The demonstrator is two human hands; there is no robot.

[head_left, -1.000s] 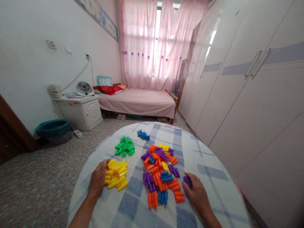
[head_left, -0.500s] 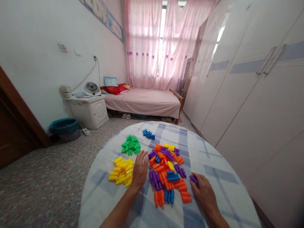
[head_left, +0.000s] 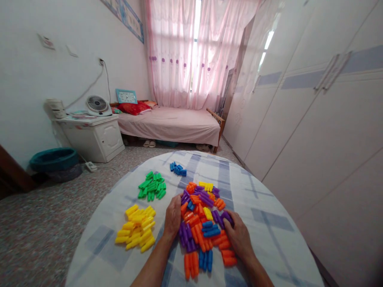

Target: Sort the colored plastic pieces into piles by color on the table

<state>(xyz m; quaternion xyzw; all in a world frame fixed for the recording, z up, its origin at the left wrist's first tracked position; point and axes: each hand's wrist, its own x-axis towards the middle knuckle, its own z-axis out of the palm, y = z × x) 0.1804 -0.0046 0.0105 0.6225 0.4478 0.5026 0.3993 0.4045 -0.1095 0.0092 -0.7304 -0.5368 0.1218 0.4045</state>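
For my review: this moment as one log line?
left hand: at mixed pile; right hand: holding purple block; yellow pile: untouched

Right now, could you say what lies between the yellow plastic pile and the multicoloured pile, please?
In the head view, the left hand lies there, beside the multicoloured pile, with checked tablecloth toward the yellow plastic pile.
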